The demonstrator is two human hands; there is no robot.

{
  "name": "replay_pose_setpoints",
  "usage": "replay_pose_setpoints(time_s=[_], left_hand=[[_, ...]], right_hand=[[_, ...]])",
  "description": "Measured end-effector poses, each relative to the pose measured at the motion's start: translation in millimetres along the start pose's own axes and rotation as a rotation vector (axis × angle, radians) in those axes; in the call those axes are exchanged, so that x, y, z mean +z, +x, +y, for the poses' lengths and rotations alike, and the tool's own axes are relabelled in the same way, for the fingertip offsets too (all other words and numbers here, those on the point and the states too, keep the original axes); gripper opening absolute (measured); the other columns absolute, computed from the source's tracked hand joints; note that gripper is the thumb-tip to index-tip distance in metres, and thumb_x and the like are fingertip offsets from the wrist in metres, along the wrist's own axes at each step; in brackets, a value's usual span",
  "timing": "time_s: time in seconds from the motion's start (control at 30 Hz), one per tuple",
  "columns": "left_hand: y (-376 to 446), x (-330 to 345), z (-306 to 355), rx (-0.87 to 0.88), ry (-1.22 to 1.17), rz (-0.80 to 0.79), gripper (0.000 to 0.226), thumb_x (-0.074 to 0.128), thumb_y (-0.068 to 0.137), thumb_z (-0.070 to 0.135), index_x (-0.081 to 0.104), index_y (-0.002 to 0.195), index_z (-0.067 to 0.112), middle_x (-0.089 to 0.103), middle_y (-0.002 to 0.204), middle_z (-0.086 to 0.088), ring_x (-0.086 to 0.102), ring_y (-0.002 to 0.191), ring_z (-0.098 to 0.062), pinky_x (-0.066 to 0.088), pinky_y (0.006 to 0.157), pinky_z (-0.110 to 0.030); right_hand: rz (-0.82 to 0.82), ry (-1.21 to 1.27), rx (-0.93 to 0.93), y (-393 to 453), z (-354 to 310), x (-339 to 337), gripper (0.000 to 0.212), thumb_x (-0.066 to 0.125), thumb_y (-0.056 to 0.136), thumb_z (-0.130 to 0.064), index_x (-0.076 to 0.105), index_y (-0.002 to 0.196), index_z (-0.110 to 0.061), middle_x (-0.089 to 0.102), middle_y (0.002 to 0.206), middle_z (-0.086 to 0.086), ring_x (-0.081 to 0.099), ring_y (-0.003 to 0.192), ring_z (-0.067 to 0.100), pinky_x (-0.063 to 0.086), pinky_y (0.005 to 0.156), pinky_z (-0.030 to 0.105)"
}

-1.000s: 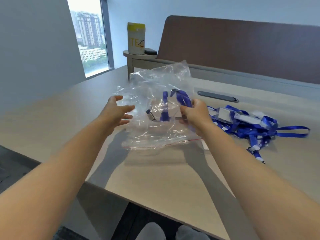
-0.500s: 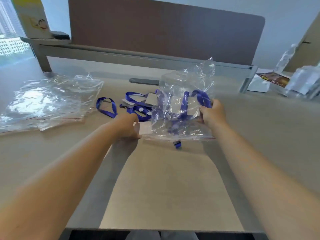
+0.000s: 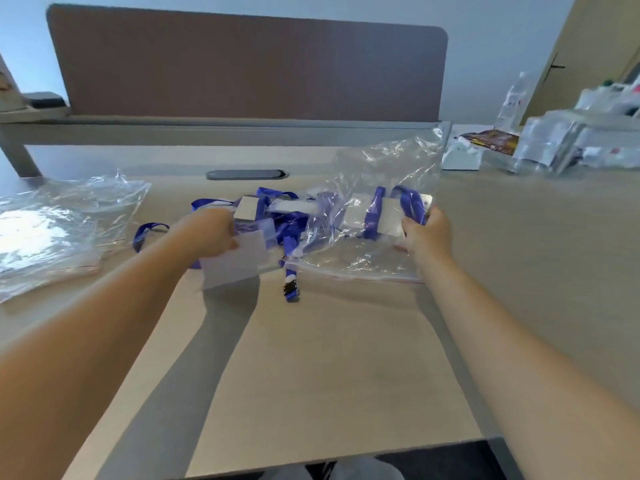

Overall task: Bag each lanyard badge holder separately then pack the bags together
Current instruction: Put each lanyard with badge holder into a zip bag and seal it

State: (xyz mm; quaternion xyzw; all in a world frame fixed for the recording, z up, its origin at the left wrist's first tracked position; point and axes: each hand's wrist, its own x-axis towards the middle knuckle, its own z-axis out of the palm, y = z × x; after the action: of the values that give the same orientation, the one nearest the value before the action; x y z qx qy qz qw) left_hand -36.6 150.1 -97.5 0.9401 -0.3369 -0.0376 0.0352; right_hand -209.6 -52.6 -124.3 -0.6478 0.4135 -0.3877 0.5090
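Two bare hands reach forward over the desk (image 3: 311, 358), forearms stretched out from the lower corners. Right hand (image 3: 427, 233) grips the right edge of a clear zip bag (image 3: 377, 202), fingers curled on the plastic and pinching the bagged lanyard (image 3: 410, 204) plus its white card through it. Bag held up off the desk, tilted, mouth with red zip line facing the person, crumpled top corner rising toward the back. Left hand (image 3: 209, 232) curled down over a loose badge holder (image 3: 233, 263), a clear sleeve with a white card, grasping its upper edge; fingertips hidden under the hand, so exact grip cannot tell.

Between the hands lies a tangled pile of blue lanyards (image 3: 277, 220) with more white cards, on the desk just behind the left hand and partly seen through the bag's left side. One strap end with a metal clip (image 3: 291, 289) lies on the desk below the bag mouth, toward the person. A blue loop (image 3: 147, 230) sticks out left of the left wrist.

Far left: stack of empty clear bags (image 3: 59, 230), flat on the desk, well apart from the hands. Behind the pile, a grey cable slot (image 3: 246, 174) in the desk, then a brown divider panel (image 3: 249, 64). Far right at the back: a plastic bottle (image 3: 512, 102), a dark packet (image 3: 490, 140), heaped packages (image 3: 571, 140), blurred.
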Motion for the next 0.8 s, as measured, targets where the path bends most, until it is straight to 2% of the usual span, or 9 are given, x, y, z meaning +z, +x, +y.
replay_pose_setpoints(time_s=[0.1,0.2,0.27,0.33,0.4,0.5,0.6,0.7,0.8], left_hand=[[4.5,-13.2,23.7,-0.023,-0.236,0.120,0.030,0.049,0.092,0.012,0.051,0.114,-0.007,0.057,0.110,-0.023,0.052,0.092,-0.034,0.042,0.085,-0.039],[13.7,-14.3,50.7,-0.019,-0.445,0.196,0.026,0.043,0.094,0.009,0.049,0.113,-0.008,0.053,0.084,-0.015,0.048,0.071,-0.025,0.037,0.072,-0.036],[22.2,-7.6,67.4,-0.028,-0.602,0.176,0.021,0.040,0.094,0.007,0.050,0.108,-0.004,0.049,0.083,-0.014,0.050,0.078,-0.029,0.041,0.074,-0.040],[30.4,-0.1,84.6,-0.029,-0.767,0.118,0.024,0.036,0.091,0.001,0.050,0.110,-0.002,0.051,0.097,-0.018,0.051,0.093,-0.034,0.048,0.082,-0.046],[39.1,6.9,104.0,-0.020,-0.897,0.062,0.030,0.032,0.087,-0.006,0.050,0.112,-0.005,0.051,0.097,-0.018,0.050,0.094,-0.033,0.051,0.070,-0.042],[49.9,13.0,133.4,0.037,-0.986,0.012,0.025,0.029,0.088,-0.012,0.052,0.083,-0.002,0.050,0.077,-0.011,0.048,0.080,-0.029,0.046,0.051,-0.028],[63.7,13.9,147.8,0.062,-1.042,0.024,0.031,0.032,0.088,-0.012,0.053,0.073,0.005,0.054,0.077,-0.013,0.049,0.070,-0.027,0.040,0.060,-0.028],[73.9,14.3,145.9,0.033,-1.034,0.105,0.030,0.036,0.088,-0.008,0.057,0.107,0.001,0.057,0.104,-0.018,0.055,0.096,-0.033,0.048,0.076,-0.038],[71.8,15.3,132.4,-0.019,-1.025,0.133,0.034,0.040,0.090,-0.004,0.050,0.122,-0.001,0.054,0.124,-0.021,0.053,0.110,-0.035,0.048,0.095,-0.051]], right_hand=[[0.049,-0.017,0.030,9.4,6.5,-18.4,0.019,0.048,0.083,-0.001,0.041,0.072,-0.015,0.045,0.070,0.002,0.045,0.059,0.017,0.051,0.064,0.032],[0.089,-0.037,0.066,19.8,17.5,-34.7,0.012,0.048,0.080,0.000,0.046,0.088,-0.009,0.049,0.077,0.009,0.049,0.058,0.023,0.051,0.048,0.025],[0.119,-0.059,0.094,28.3,26.0,-45.2,0.015,0.049,0.079,0.001,0.046,0.091,-0.008,0.050,0.084,0.011,0.051,0.071,0.027,0.051,0.058,0.037],[0.160,-0.099,0.138,36.3,35.3,-55.5,0.016,0.050,0.081,-0.002,0.044,0.094,-0.009,0.051,0.087,0.012,0.052,0.079,0.027,0.043,0.057,0.031],[0.198,-0.199,0.201,43.0,44.0,-67.0,0.019,0.053,0.079,-0.012,0.045,0.097,-0.013,0.054,0.088,0.008,0.057,0.087,0.031,0.043,0.065,0.030],[0.221,-0.390,0.272,51.8,48.1,-79.1,0.028,0.054,0.080,-0.016,0.038,0.102,-0.013,0.056,0.098,0.008,0.057,0.101,0.036,0.039,0.073,0.032],[0.259,-0.601,0.174,60.4,42.4,-81.7,0.046,0.055,0.082,-0.014,0.034,0.122,-0.007,0.044,0.129,0.012,0.045,0.119,0.034,0.041,0.094,0.039],[0.268,-0.774,-0.006,63.7,34.1,-74.0,0.050,0.052,0.086,-0.010,0.032,0.132,-0.008,0.027,0.144,0.012,0.026,0.132,0.031,0.024,0.109,0.039],[0.134,-0.877,-0.214,58.0,28.2,-59.9,0.040,0.047,0.085,-0.002,0.048,0.125,-0.008,0.039,0.137,0.013,0.031,0.128,0.032,0.023,0.107,0.037]])
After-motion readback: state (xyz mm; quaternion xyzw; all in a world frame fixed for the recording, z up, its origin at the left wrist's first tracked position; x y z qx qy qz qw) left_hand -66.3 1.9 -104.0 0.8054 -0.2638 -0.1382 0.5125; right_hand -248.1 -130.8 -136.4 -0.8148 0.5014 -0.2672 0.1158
